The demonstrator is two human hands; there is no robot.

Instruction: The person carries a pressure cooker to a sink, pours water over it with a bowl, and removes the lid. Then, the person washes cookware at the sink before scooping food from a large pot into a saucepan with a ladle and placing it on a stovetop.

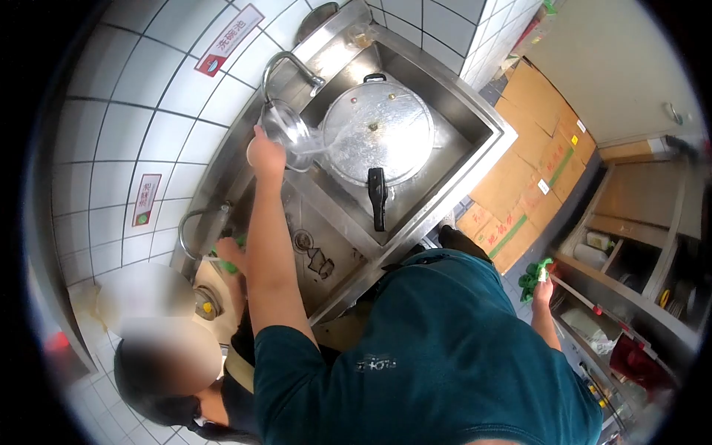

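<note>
in the head view, my left hand [267,156] reaches to the sink, its fingers closed on the rim of a clear bowl [289,135] just below the curved tap [285,61]. the bowl is tipped towards the metal pressure-cooker lid [377,135], and water [325,142] seems to run from it onto that lid, which lies in the far basin [452,194], its long black handle [377,199] pointing towards me. whether a pot sits under the lid i cannot tell.

my right hand [543,292] is out at my side, well apart from the sink, fingers closed around a bunched green cloth [531,280]. on my left, another person's hand [228,254] is near the lower tap [187,231], with something green beside it.

i take the step in hand to be rinsing the lid. as i judge it, the next move calls for a steady left wrist and a little more tilt, so the water spreads over the top and around the handle; the wet, smooth bowl could slip, so my grip should be firm.
</note>
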